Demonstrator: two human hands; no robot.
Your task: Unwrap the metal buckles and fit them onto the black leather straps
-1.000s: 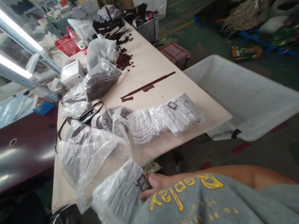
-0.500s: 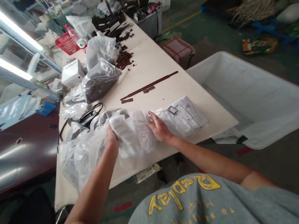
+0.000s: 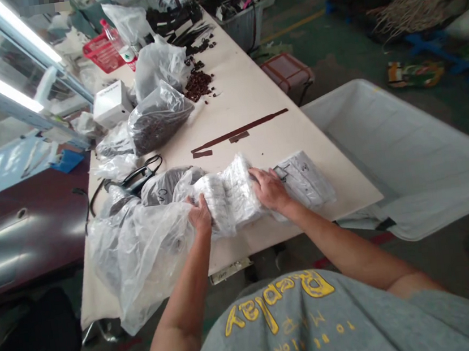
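White plastic-wrapped packs (image 3: 238,189) lie side by side near the front edge of the cream table (image 3: 262,121). My left hand (image 3: 200,214) grips the left end of these packs, where a large loose clear plastic bag (image 3: 141,249) meets them. At their right end, my right hand (image 3: 269,188) has its fingers curled against the wrapped side. Just right of that hand lies another wrapped pack (image 3: 307,178) with a dark rectangular outline on top. A grey bag with writing (image 3: 167,186) sits behind the loose plastic.
Behind are a black-handled tool (image 3: 138,177), a dark brown strip (image 3: 241,131), a filled clear bag (image 3: 159,119), a white box (image 3: 111,105) and small brown parts (image 3: 198,85). A big white bin (image 3: 406,148) stands right of the table.
Both hands have moved right. The packs between them now stand more raised and bunched, and the right hand's fingers have curled in. The loose plastic bag now hangs over the front edge.
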